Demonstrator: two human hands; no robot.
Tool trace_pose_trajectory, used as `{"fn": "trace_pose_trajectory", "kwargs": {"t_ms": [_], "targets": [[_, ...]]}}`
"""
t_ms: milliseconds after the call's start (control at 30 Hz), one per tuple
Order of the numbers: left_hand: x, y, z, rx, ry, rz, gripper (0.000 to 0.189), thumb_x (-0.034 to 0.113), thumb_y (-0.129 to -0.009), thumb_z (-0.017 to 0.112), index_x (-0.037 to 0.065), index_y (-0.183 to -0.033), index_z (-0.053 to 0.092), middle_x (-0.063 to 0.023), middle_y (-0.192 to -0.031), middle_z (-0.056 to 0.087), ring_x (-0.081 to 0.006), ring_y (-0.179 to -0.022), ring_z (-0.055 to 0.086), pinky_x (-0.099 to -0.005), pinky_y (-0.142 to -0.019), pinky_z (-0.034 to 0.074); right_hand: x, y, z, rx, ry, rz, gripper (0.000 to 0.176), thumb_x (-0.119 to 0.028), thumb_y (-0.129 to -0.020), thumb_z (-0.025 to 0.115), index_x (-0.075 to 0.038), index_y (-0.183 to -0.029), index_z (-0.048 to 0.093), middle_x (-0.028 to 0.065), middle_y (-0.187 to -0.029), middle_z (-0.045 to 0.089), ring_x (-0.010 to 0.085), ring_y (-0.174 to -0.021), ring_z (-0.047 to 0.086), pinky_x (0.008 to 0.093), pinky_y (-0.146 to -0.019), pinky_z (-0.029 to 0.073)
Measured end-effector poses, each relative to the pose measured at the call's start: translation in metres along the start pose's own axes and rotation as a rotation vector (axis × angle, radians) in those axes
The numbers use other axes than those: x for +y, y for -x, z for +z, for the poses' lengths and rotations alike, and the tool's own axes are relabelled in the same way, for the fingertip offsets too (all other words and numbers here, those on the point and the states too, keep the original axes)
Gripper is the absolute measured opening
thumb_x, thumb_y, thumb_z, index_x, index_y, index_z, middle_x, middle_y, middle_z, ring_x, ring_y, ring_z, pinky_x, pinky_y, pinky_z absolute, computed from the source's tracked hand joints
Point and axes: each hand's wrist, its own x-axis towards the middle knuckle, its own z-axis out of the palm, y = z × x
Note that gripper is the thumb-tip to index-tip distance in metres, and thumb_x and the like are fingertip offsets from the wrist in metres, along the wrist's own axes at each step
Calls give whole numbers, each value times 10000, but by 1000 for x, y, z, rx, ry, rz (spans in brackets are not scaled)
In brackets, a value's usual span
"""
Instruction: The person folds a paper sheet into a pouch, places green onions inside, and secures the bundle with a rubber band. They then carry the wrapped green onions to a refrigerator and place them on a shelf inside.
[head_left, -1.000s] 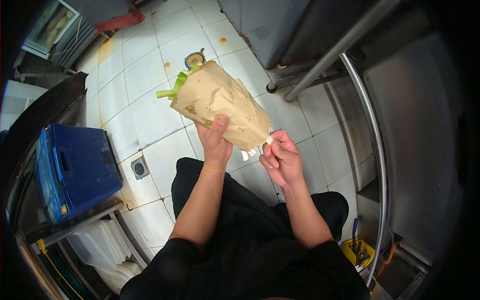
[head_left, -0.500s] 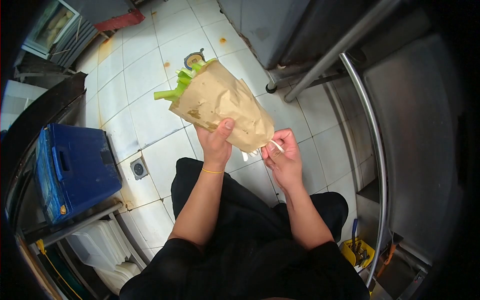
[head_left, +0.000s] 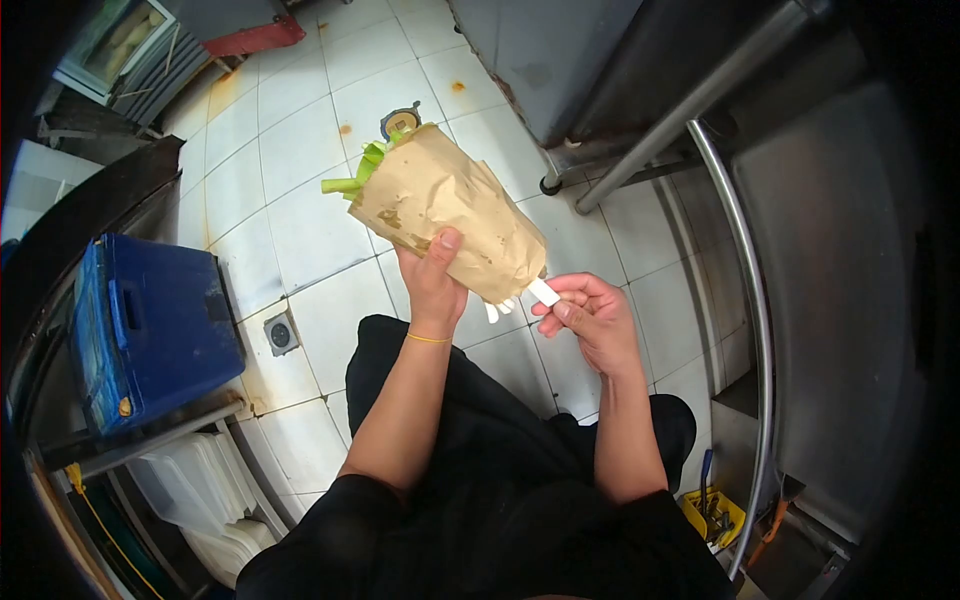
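A crumpled brown paper wrapping (head_left: 455, 200) with dark damp spots lies slanted in front of me. Cut green stalks (head_left: 362, 178) stick out of its upper left end, and several thin white ends (head_left: 500, 309) show at the lower end. My left hand (head_left: 432, 280) grips the paper from below, thumb on top. Between the thumb and fingers of my right hand (head_left: 590, 315) is a short, flat white piece (head_left: 543, 292) that projects from the lower right end of the wrapping. How far it runs inside the paper is hidden.
White floor tiles (head_left: 315, 245) with a drain (head_left: 281, 335) lie below. A blue cooler box (head_left: 165, 325) stands at left above translucent plastic containers (head_left: 190, 485). Metal rails (head_left: 740, 230) run along the right, with a yellow basket of tools (head_left: 715, 515) low down.
My right hand has moved slightly right and down, away from the paper, and more of the white piece now shows. My left hand keeps its hold on the wrapping.
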Motion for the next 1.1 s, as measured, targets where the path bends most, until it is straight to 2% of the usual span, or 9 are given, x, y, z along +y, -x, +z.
{"fn": "trace_pose_trajectory", "kwargs": {"t_ms": [267,467,700,800,867,933,967,1033,1100], "targets": [[-1,9,9,-15,70,-113,767,215,-781,725,66,-1379,267,-90,-1270,451,-229,-1176,474,-377,-1005,405,1,-1,19,332,191,-192,124,-39,-832,678,12,-927,616,63,-764,668,64,-634,560,205,-572,439],[-10,12,7,-20,81,-117,758,173,-781,719,64,-1378,263,-95,-1279,441,-233,-1187,467,-379,-1009,404,4,0,36,425,294,-340,101,-23,-773,739,0,-784,642,-7,-700,610,31,-613,488,188,-559,395],[-4,10,1,-105,-4,-126,749,150,-761,723,44,-1363,291,-107,-1240,483,-236,-1141,511,-370,-976,437,-19,7,7,294,473,-174,104,-21,-754,742,-13,-788,644,-36,-661,592,27,-589,478,195,-546,393],[-4,17,7,-161,-16,-187,721,269,-763,731,-21,-1314,368,-140,-1214,532,-259,-1096,564,-387,-931,483,-52,13,-1,183,681,-296,164,-49,-744,736,-8,-874,645,17,-766,637,77,-680,555,222,-629,445],[-4,25,14,-294,27,-448,749,293,-739,745,-26,-1309,380,-146,-1200,551,-268,-1074,586,-382,-900,507,-83,5,4,309,754,-707,310,-82,-732,734,-8,-1015,632,86,-955,661,168,-874,620,296,-783,478],[-9,38,22,-343,91,-583,761,262,-732,742,-11,-1327,354,-140,-1204,538,-259,-1083,574,-375,-906,502,-121,-11,28,222,951,-908,444,-230,-776,712,4,-1134,594,160,-1141,623,278,-1076,591,369,-918,447],[-11,44,24,-376,138,-714,777,231,-725,739,4,-1345,329,-135,-1209,525,-250,-1091,562,-367,-912,498,-124,-21,28,249,963,-896,444,-230,-776,712,4,-1134,594,160,-1141,623,278,-1076,591,369,-918,447],[-13,51,30,-416,172,-806,775,238,-733,733,1,-1347,325,-138,-1209,525,-248,-1085,567,-367,-903,505,-124,-32,26,-8,1225,-487,541,-343,-833,642,4,-1236,539,193,-1229,578,269,-1092,587,350,-917,447],[-14,53,33,-453,205,-876,773,245,-741,728,-2,-1350,321,-141,-1210,526,-246,-1078,572,-367,-894,512,-129,-28,34,-19,1235,-312,558,-371,-843,628,9,-1240,533,196,-1229,575,278,-1080,590,348,-918,446]]}}
